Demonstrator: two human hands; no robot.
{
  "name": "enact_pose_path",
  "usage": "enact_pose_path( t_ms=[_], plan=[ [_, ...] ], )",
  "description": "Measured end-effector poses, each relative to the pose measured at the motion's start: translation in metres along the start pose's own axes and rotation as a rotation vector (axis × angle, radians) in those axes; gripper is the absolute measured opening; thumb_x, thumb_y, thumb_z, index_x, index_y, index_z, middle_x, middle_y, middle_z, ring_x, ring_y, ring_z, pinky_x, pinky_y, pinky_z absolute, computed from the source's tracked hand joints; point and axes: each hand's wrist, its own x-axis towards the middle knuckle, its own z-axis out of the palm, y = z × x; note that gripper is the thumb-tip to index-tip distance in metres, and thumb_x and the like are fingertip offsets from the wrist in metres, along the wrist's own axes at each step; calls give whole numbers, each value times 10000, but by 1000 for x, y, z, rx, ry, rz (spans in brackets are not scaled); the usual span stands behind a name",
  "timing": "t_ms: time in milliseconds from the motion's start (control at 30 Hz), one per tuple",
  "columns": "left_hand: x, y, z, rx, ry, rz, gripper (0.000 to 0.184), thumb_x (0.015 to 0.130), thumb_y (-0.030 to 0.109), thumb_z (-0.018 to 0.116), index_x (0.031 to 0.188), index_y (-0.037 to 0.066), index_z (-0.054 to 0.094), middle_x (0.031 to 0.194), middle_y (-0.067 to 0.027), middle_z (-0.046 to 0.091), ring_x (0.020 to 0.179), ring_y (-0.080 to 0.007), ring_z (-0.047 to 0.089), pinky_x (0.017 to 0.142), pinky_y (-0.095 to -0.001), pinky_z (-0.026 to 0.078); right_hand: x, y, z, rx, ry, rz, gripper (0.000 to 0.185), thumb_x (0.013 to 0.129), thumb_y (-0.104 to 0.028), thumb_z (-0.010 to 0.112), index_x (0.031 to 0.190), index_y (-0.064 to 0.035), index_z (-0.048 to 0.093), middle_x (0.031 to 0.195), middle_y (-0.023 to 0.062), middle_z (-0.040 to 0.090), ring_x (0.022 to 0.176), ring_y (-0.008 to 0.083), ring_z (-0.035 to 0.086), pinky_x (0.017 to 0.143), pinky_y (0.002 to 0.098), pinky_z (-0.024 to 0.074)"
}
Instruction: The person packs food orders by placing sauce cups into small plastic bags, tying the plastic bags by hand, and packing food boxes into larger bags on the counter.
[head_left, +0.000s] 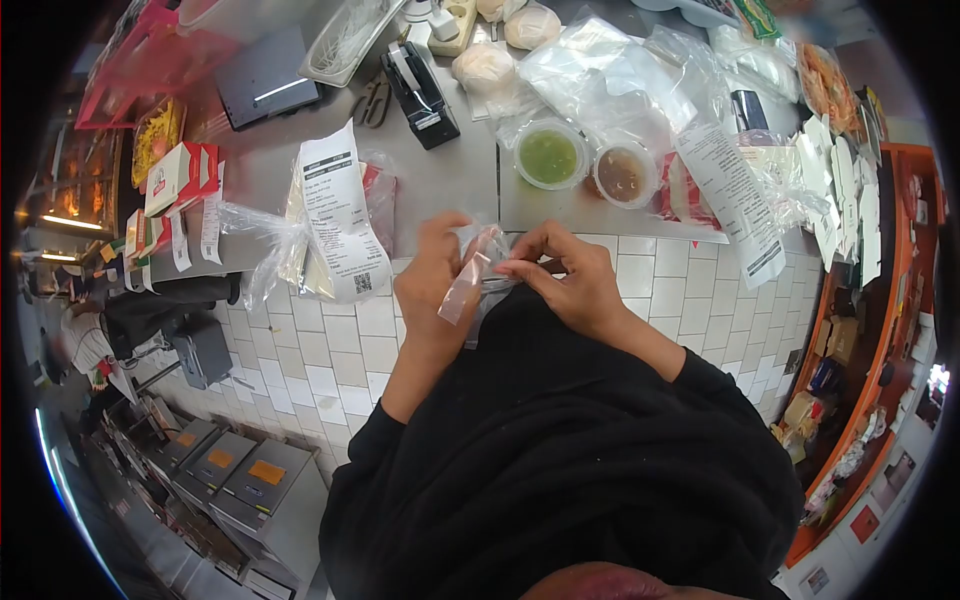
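Observation:
Close to my body, at the counter's front edge, I hold a small clear plastic bag between both hands. My left hand has its fingers closed around the bag's left side, and a shiny clear strip hangs beside it. On the other side my right hand pinches the bag's edge between thumb and fingertips. What the bag contains, if anything, I cannot make out. Beyond my hands stand a round tub of green sauce and a tub of brown sauce.
A tape dispenser and scissors lie farther back on the metal counter. Tied bags with a left receipt and a right receipt flank my hands. Red-and-white boxes stand at left, orange shelving at right.

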Motion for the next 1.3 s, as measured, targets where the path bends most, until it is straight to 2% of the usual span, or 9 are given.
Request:
enact_pose_path(
  t_ms=[133, 467, 567, 767, 900, 1033, 1133, 1267, 1300],
  plan=[
    [-5, 7, -5, -79, -167, -244, 177, 828, 17, 670, 1004, 34, 666, 671, -83, 601, 538, -127, 540, 517, -262, 415, 8, -4, -5, 136, 53, 140, 213, 843, -119, 726, 857, 4, 553, 728, 89, 653, 640, 130, 658, 587, 258, 523],
    [3, -12, -3, -183, 8, -4, 140, 861, -12, 607, 979, 24, 671, 761, -76, 666, 567, -131, 571, 557, -250, 445, 4, 13, -5, 185, -67, 109, 210, 874, -101, 689, 831, 28, 529, 738, 99, 672, 716, 116, 684, 605, 253, 534],
    [13, -23, -17, -269, 56, -305, 119, 900, 20, 586, 1002, 15, 648, 825, -48, 684, 640, -99, 602, 603, -241, 484, -2, 16, -3, 147, -112, 146, 201, 911, -126, 647, 837, 19, 530, 815, 113, 693, 724, 125, 675, 622, 270, 537],
    [14, -32, -6, -1515, 107, -687, 135, 949, 90, 546, 1056, 11, 570, 902, -39, 646, 765, -118, 611, 792, -262, 518, 24, 9, -8, 552, 73, 103, 134, 946, -130, 593, 889, -43, 509, 924, 96, 674, 860, 127, 634, 793, 311, 505],
    [13, -6, -8, -1528, -59, -1159, 233, 927, 176, 578, 1106, 30, 551, 977, -49, 595, 832, -161, 597, 728, -280, 503, 31, 11, -20, 1016, -94, 360, 125, 959, -154, 571, 923, -84, 473, 867, 59, 641, 817, 130, 617, 772, 311, 502],
    [-4, -38, 5, -1604, -534, -799, 330, 889, 201, 644, 1158, 48, 528, 1021, -61, 579, 789, -145, 573, 708, -287, 488, 42, 18, -27, 1016, 24, 413, 135, 965, -185, 567, 939, -93, 471, 805, 35, 606, 716, 123, 589, 737, 303, 508],
    [-13, -36, 8, -1351, -733, -950, 295, 875, 213, 676, 1087, 56, 543, 973, -54, 588, 791, -124, 568, 699, -257, 477, 51, 29, -51, 893, 107, 260, 140, 970, -223, 566, 960, -112, 481, 725, -14, 524, 620, 62, 494, 588, 231, 435],
    [-2, -58, 12, -759, -786, -815, 279, 885, 231, 672, 1044, 43, 543, 895, -20, 605, 778, -101, 579, 747, -252, 481, 28, 16, -30, 810, 1, 522, 219, 925, -256, 642, 963, -110, 484, 727, -42, 504, 601, 40, 466, 498, 209, 360],
    [2, -62, 13, -854, -542, -672, 216, 902, 208, 651, 1003, 53, 538, 869, -11, 605, 734, -90, 577, 701, -235, 476, 23, 18, -29, 808, 1, 521, 219, 925, -256, 642, 963, -110, 484, 727, -42, 504, 601, 40, 466, 498, 209, 360]
  ],
)
